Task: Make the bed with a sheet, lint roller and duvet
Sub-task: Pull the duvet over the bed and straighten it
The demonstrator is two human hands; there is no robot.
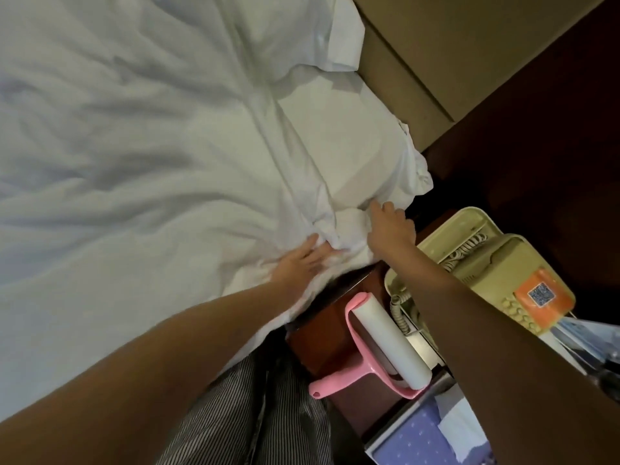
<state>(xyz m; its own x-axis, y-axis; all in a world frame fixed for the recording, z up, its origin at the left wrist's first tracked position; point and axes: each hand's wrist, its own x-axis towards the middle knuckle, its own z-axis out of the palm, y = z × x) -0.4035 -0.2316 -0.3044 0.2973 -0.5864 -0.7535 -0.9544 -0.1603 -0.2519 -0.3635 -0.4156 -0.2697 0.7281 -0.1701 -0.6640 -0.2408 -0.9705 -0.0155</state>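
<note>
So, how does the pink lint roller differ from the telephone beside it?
The lint roller is pink with a white roll; the telephone is pale yellow with an orange sticker. The lint roller lies in full view; the right forearm crosses over the telephone. The telephone has a coiled cord; the lint roller has none. Both rest on the bedside table.

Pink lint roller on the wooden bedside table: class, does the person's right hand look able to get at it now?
Probably yes. The pink lint roller lies uncovered on the wooden bedside table, below the right forearm; the right hand is at the bunched white sheet and would only need drawing back.
</note>
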